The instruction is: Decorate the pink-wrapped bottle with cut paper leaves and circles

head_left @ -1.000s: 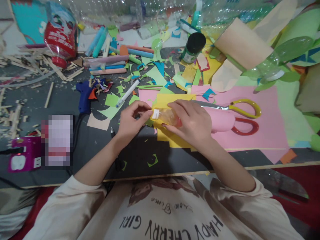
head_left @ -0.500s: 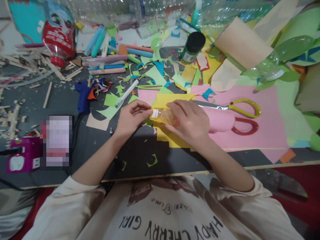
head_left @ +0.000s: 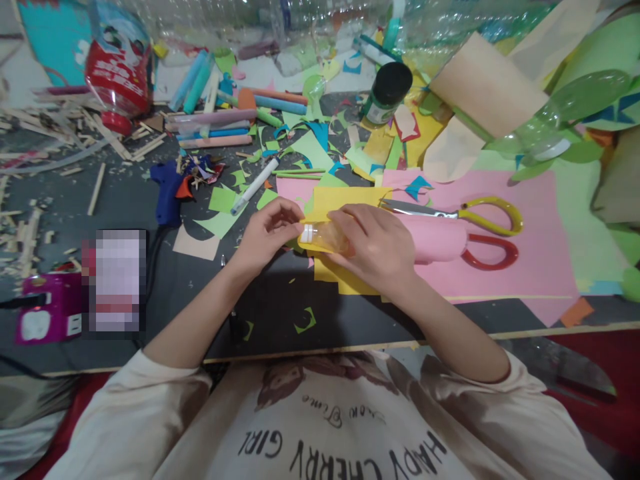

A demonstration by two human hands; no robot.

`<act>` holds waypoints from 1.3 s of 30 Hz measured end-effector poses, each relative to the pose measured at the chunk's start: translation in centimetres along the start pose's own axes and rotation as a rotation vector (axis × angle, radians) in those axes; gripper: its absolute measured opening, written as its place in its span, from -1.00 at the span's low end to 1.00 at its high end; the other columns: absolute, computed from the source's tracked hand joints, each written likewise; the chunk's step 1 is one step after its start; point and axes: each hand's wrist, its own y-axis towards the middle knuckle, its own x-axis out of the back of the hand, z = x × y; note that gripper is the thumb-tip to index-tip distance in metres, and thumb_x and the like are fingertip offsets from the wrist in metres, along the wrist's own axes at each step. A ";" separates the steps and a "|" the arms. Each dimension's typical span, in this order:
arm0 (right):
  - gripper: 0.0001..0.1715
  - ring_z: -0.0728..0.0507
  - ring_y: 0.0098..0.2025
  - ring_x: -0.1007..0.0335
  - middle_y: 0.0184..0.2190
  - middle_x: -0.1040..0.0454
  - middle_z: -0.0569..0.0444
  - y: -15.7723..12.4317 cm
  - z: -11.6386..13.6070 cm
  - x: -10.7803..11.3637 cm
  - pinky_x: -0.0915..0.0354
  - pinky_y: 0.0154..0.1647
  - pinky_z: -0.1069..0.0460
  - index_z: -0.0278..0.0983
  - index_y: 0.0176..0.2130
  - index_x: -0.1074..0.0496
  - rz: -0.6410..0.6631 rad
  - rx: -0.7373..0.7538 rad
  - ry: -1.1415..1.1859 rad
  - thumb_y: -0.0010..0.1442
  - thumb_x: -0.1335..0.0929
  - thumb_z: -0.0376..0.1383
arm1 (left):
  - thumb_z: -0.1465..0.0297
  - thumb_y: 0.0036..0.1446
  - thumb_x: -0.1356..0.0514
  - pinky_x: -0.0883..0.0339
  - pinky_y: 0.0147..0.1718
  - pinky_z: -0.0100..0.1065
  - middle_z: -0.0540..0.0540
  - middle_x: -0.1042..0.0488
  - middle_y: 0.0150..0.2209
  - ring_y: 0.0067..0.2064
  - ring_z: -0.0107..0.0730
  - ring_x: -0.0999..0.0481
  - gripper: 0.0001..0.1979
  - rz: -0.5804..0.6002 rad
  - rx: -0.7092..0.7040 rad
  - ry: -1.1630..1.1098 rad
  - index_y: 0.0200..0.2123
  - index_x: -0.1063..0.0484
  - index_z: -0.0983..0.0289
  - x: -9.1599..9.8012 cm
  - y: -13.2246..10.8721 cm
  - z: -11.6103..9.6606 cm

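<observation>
Fingers (head_left: 344, 221) on btl (head_left: 323, 235), "HAPPY CHERRY GIRL" tee (head_left: 320, 420)

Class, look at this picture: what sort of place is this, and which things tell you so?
Probably a craft work area, though whether at home or school I can't tell. The scissors, the blue glue gun and the cut paper scraps suggest it.
</observation>
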 end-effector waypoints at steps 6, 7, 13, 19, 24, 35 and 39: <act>-0.55 -0.22 -0.17 -0.43 -0.17 -0.56 -0.13 0.0 0.0 0.0 -0.28 -0.13 -0.07 -0.34 -0.05 -0.45 -0.005 0.010 -0.044 0.24 -0.31 -0.05 | 0.35 -0.14 -0.37 -0.27 -0.44 -0.44 -0.04 -0.41 -0.50 -0.45 -0.51 -0.37 -0.82 -0.021 -0.019 -0.021 -0.53 -0.43 0.25 0.0 0.0 -0.1; -0.55 -0.22 -0.18 -0.44 -0.18 -0.57 -0.13 0.1 0.0 0.0 -0.29 -0.14 -0.06 -0.34 -0.06 -0.45 -0.008 0.014 -0.048 0.24 -0.32 -0.06 | 0.35 -0.16 -0.37 -0.27 -0.45 -0.45 -0.04 -0.42 -0.51 -0.46 -0.51 -0.37 -0.82 -0.023 -0.012 -0.028 -0.55 -0.42 0.25 0.0 0.0 0.0; -0.56 -0.22 -0.17 -0.43 -0.17 -0.56 -0.13 0.1 0.2 0.0 -0.28 -0.13 -0.06 -0.33 -0.05 -0.45 0.039 0.003 -0.039 0.23 -0.33 -0.07 | 0.37 -0.17 -0.35 -0.26 -0.49 -0.46 -0.05 -0.41 -0.53 -0.47 -0.50 -0.36 -0.82 -0.033 0.011 -0.007 -0.59 -0.39 0.25 -0.1 0.0 -0.1; -0.54 -0.23 -0.13 -0.42 -0.14 -0.54 -0.15 0.0 -0.2 0.1 -0.26 -0.10 -0.08 -0.33 -0.03 -0.43 0.001 -0.010 -0.025 0.27 -0.29 -0.05 | 0.21 -0.10 -0.41 -0.30 -0.45 -0.47 -0.03 -0.44 -0.46 -0.42 -0.50 -0.40 -0.74 -0.024 -0.049 0.006 -0.50 -0.47 0.23 0.0 -0.1 0.2; -0.48 -0.24 -0.11 -0.41 -0.11 -0.52 -0.14 -0.1 -0.6 0.5 -0.26 -0.10 -0.09 -0.29 0.00 -0.41 0.002 -0.063 -0.012 0.28 -0.26 0.02 | 0.07 -0.16 -0.43 -0.40 -0.27 -0.42 0.04 -0.54 -0.33 -0.30 -0.45 -0.50 -0.63 -0.025 -0.121 -0.024 -0.37 -0.57 0.22 -0.1 0.0 0.4; -0.48 -0.23 -0.11 -0.42 -0.11 -0.54 -0.12 0.1 -0.7 0.6 -0.26 -0.12 -0.07 -0.29 0.00 -0.42 -0.012 -0.071 -0.018 0.27 -0.27 0.02 | 0.11 -0.06 -0.38 -0.40 -0.43 -0.43 0.09 -0.57 -0.21 -0.34 -0.41 -0.54 -0.65 -0.054 -0.157 0.087 -0.26 -0.60 0.22 0.0 -0.4 0.7; -0.50 -0.21 -0.13 -0.44 -0.13 -0.55 -0.10 0.1 -0.6 0.6 -0.27 -0.14 -0.06 -0.29 -0.02 -0.43 -0.039 -0.061 -0.031 0.27 -0.27 0.02 | 0.09 -0.06 -0.39 -0.40 -0.42 -0.43 0.08 -0.55 -0.26 -0.36 -0.44 -0.53 -0.65 -0.073 -0.217 0.075 -0.28 -0.61 0.20 -0.2 -0.5 0.8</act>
